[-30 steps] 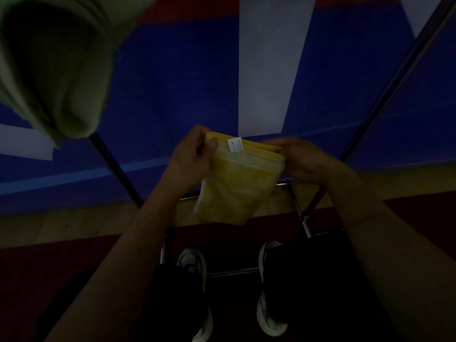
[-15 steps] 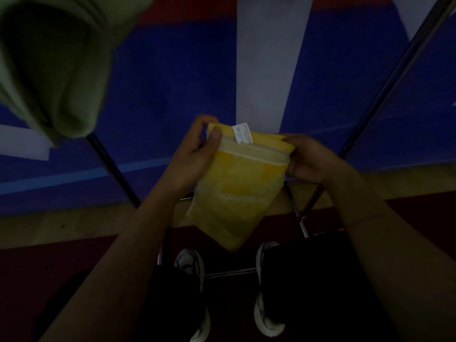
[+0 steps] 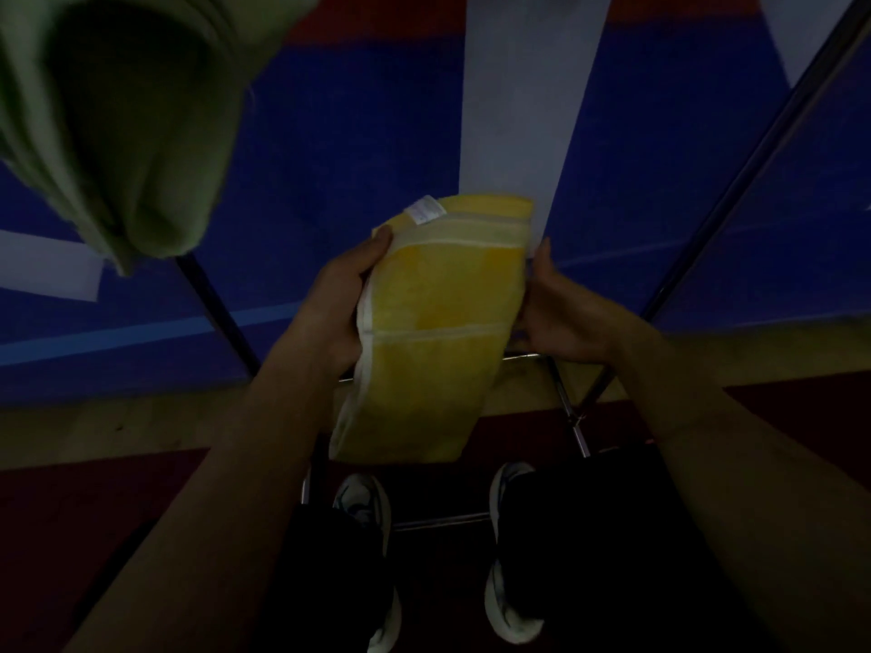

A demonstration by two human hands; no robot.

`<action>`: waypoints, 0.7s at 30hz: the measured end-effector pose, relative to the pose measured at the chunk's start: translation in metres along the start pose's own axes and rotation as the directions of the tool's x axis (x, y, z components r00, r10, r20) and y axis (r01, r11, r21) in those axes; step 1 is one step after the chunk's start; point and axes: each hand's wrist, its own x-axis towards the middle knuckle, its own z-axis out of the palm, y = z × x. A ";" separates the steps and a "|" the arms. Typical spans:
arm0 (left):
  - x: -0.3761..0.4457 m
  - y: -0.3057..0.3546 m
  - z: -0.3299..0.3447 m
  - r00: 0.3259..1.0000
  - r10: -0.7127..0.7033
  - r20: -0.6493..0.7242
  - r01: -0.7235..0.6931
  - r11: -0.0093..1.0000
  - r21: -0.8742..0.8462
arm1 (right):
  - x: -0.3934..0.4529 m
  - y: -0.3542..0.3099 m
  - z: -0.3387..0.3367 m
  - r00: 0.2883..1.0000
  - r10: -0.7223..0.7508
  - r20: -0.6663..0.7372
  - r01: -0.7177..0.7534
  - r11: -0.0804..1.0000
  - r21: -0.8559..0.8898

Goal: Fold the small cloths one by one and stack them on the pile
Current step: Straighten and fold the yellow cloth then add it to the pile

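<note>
Flapping white tag (image 3: 425, 210), writing unreadable

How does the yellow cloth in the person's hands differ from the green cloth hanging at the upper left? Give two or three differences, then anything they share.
1. The yellow cloth is bright yellow with pale bands and a white tag; the green cloth is plain dull green.
2. The yellow cloth is held between the left hand and right hand; no hand touches the green cloth.
3. The yellow cloth lies fairly flat; the green cloth hangs in bulky folds.

Both are soft fabric, off the floor.
</note>
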 end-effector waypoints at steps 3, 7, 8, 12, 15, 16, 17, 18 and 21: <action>0.000 0.002 -0.005 0.999 -0.031 -0.037 0.030 0.999 -0.034 | 0.006 0.009 -0.001 0.997 0.065 0.032 -0.064 0.997 -0.038; 0.002 0.003 -0.017 0.995 -0.081 -0.060 0.075 0.992 -0.103 | 0.009 0.013 0.005 0.985 0.165 0.047 -0.146 0.950 -0.275; 0.002 0.003 -0.021 0.995 -0.078 -0.065 0.070 0.990 -0.125 | 0.009 0.014 0.007 0.980 0.193 0.052 -0.167 0.935 -0.314; 0.005 0.004 -0.025 0.988 0.028 -0.153 -0.035 0.998 -0.043 | 0.009 0.014 0.013 0.980 0.191 0.048 -0.166 0.932 -0.321; 0.013 0.002 -0.030 0.982 -0.013 -0.187 0.000 0.998 -0.068 | 0.009 0.011 0.017 0.990 0.139 0.017 -0.132 0.967 -0.216; 0.016 0.002 -0.035 0.987 -0.068 -0.145 0.050 0.991 -0.122 | 0.008 0.008 0.018 0.994 0.114 -0.006 -0.113 0.980 -0.165; 0.016 0.002 -0.037 0.987 -0.128 -0.096 0.107 0.975 -0.194 | 0.007 0.006 0.017 0.996 0.085 -0.038 -0.089 0.989 -0.118; 0.016 0.002 -0.038 0.983 -0.168 -0.073 0.149 0.965 -0.214 | 0.005 0.003 0.015 0.996 0.055 -0.077 -0.062 0.994 -0.090; 0.021 -0.006 -0.032 0.969 -0.198 -0.145 0.206 0.978 0.041 | -0.001 -0.005 0.011 0.980 -0.006 -0.199 -0.008 0.998 -0.070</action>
